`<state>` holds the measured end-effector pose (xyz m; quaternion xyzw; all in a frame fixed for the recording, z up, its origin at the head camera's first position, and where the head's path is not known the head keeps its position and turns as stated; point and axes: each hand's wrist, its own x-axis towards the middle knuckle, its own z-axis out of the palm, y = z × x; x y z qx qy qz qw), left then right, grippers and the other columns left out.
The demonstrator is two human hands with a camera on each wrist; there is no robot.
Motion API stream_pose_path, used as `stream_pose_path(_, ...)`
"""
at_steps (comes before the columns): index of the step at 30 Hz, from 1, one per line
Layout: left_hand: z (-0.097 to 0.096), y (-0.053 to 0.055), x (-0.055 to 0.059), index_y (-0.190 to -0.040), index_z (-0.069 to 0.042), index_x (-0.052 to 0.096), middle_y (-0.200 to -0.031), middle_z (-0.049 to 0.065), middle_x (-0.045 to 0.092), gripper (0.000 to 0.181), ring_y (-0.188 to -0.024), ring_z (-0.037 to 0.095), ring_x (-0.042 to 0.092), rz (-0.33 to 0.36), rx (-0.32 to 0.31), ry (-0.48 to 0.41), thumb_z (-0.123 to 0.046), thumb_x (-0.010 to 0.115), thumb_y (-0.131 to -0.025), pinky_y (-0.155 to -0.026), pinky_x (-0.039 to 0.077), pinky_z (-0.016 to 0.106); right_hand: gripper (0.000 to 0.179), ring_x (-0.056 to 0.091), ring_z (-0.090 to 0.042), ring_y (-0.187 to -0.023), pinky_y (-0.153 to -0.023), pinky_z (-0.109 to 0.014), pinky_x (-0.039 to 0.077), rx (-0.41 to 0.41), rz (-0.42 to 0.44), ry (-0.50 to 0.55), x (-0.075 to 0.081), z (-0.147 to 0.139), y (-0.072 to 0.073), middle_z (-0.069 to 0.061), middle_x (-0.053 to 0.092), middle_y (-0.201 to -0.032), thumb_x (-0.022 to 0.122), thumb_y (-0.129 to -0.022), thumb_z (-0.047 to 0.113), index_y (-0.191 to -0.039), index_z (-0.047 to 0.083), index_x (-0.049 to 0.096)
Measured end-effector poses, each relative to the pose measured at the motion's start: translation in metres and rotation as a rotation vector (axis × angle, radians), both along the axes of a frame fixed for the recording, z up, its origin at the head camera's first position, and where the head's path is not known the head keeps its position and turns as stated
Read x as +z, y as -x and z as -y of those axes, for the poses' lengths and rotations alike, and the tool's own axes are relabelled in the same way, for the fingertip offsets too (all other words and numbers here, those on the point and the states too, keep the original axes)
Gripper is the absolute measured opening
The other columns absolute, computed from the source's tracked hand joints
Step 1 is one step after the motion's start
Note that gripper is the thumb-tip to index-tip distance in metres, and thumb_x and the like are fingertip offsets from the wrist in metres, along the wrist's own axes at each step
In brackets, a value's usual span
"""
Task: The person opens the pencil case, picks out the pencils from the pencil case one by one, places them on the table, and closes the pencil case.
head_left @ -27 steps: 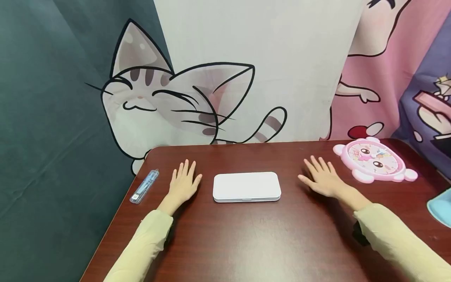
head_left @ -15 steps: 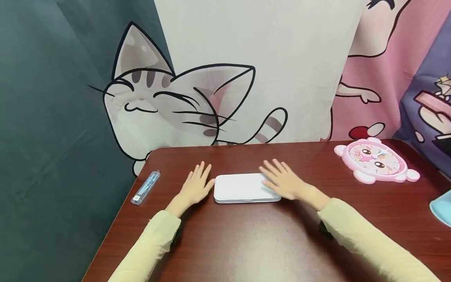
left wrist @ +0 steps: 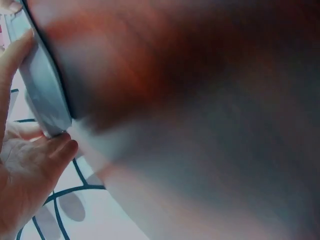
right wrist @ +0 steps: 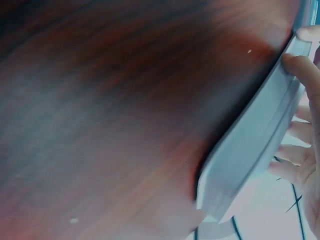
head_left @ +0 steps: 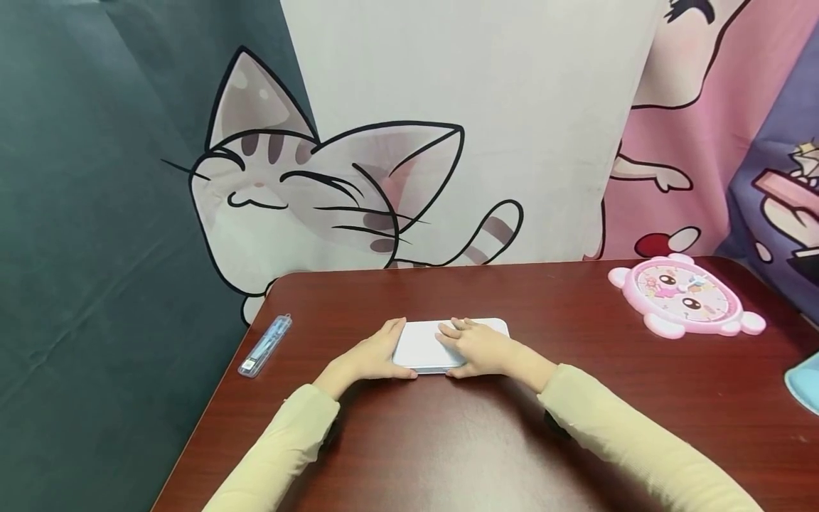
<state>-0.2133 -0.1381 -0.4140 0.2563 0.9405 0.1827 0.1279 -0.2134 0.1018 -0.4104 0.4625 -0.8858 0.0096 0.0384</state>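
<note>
Open worktop (head_left: 416, 448) in front of the white case (head_left: 419, 345), flanked by both sleeves (head_left: 281, 444); second open strip behind it, bounded by the backdrop (head_left: 531, 107). Case's left end obstructed by left hand (head_left: 377, 352); right hand (head_left: 480, 350) obstructs lid and front edge. Left passage narrowed by slim blue box (head_left: 265, 346). Wide gap rightward, up to pink clock (head_left: 684, 295) near far corner.

Head view high, forward-down across table (head_left: 409, 448); wrist views close, sharing white case (head_left: 417, 345).
</note>
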Motion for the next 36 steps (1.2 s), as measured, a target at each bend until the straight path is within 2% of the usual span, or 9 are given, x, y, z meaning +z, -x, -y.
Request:
stream_pose_path(7, -0.001, -0.001, -0.002, -0.142, 0.007, 0.018, -0.143, 0.022, 0.026, 0.099, -0.125, 0.030, 0.041, -0.031, -0.029, -0.035, -0.038, 0.074, -0.072, -0.100, 0.039, 0.039, 0.042, 0.061, -0.023, -0.083, -0.067, -0.031, 0.051, 0.186, -0.372, -0.119, 0.000, 0.010, -0.006, -0.012, 0.065, -0.092, 0.063, -0.073, 0.035, -0.096, 0.000, 0.059)
stream_pose_path(12, -0.003, 0.004, 0.001, -0.141, 0.007, 0.017, -0.142, 0.023, 0.026, 0.099, -0.126, 0.031, 0.040, -0.051, -0.064, -0.014, -0.038, 0.073, -0.074, -0.101, 0.039, 0.039, 0.033, 0.051, -0.016, -0.063, -0.051, -0.026, 0.043, 0.191, -0.444, -0.026, -0.001, 0.008, -0.002, -0.004, 0.058, -0.075, 0.065, -0.066, 0.033, -0.082, 0.005, 0.057)
stream_pose_path(16, 0.000, 0.006, 0.003, -0.143, 0.007, 0.014, -0.144, 0.023, 0.022, 0.100, -0.129, 0.031, 0.037, -0.014, -0.057, -0.032, -0.037, 0.073, -0.074, -0.104, 0.036, 0.040, 0.045, 0.064, -0.021, -0.088, -0.072, -0.033, 0.052, 0.101, -0.223, 0.088, -0.002, -0.003, 0.003, -0.009, 0.066, -0.103, 0.069, -0.072, 0.037, -0.103, 0.005, 0.063)
stream_pose_path(19, 0.005, 0.003, 0.005, -0.146, 0.000, 0.006, -0.150, 0.018, 0.015, 0.105, -0.133, 0.029, 0.033, 0.021, -0.023, -0.041, -0.042, 0.071, -0.075, -0.104, 0.036, 0.041, 0.066, 0.052, -0.032, -0.118, -0.096, -0.049, 0.041, -0.045, 0.035, 0.150, 0.000, -0.022, 0.005, -0.015, 0.054, -0.129, 0.070, -0.073, 0.044, -0.125, 0.007, 0.054)
stream_pose_path(24, 0.017, -0.005, 0.008, -0.148, -0.014, -0.005, -0.155, 0.008, 0.005, 0.112, -0.135, 0.026, 0.031, -0.096, 0.031, -0.076, -0.053, 0.069, -0.073, -0.100, 0.039, 0.042, 0.066, 0.057, -0.026, -0.111, -0.092, -0.044, 0.044, -0.207, 0.274, 0.317, 0.012, -0.058, 0.011, -0.012, 0.059, -0.123, 0.071, -0.074, 0.043, -0.125, 0.006, 0.054)
stream_pose_path(27, 0.020, -0.006, 0.008, -0.148, -0.010, -0.003, -0.155, 0.011, -0.001, 0.112, -0.138, 0.029, 0.024, -0.304, 0.003, -0.097, -0.052, 0.070, -0.073, -0.103, 0.035, 0.045, 0.045, 0.063, -0.015, -0.094, -0.081, -0.032, 0.049, -0.281, 0.282, 0.541, 0.018, -0.069, 0.017, -0.006, 0.068, -0.105, 0.072, -0.077, 0.035, -0.111, 0.007, 0.065)
stream_pose_path(31, 0.017, 0.001, 0.006, -0.147, -0.001, 0.005, -0.154, 0.017, -0.003, 0.110, -0.141, 0.033, 0.013, -0.538, -0.060, -0.033, -0.052, 0.069, -0.073, -0.110, 0.024, 0.047, 0.027, 0.063, -0.013, -0.082, -0.069, -0.017, 0.047, -0.531, 0.145, 0.878, 0.024, -0.073, 0.024, -0.010, 0.071, -0.092, 0.068, -0.083, 0.025, -0.100, 0.005, 0.068)
stream_pose_path(33, 0.016, 0.007, 0.005, -0.146, 0.002, 0.008, -0.154, 0.019, -0.001, 0.109, -0.141, 0.033, 0.010, -0.556, -0.080, 0.011, -0.054, 0.067, -0.074, -0.112, 0.020, 0.046, 0.024, 0.063, -0.015, -0.080, -0.067, -0.014, 0.044, -0.640, 0.096, 0.984, 0.025, -0.074, 0.025, -0.013, 0.071, -0.092, 0.066, -0.084, 0.022, -0.100, 0.003, 0.067)
stream_pose_path(36, 0.016, 0.015, 0.002, -0.145, 0.004, 0.006, -0.154, 0.018, 0.000, 0.112, -0.142, 0.030, 0.007, -0.489, -0.065, 0.078, -0.059, 0.064, -0.073, -0.113, 0.018, 0.045, 0.024, 0.063, -0.020, -0.082, -0.070, -0.021, 0.046, -0.686, 0.131, 0.972, 0.023, -0.074, 0.023, -0.015, 0.069, -0.095, 0.066, -0.084, 0.018, -0.102, 0.002, 0.065)
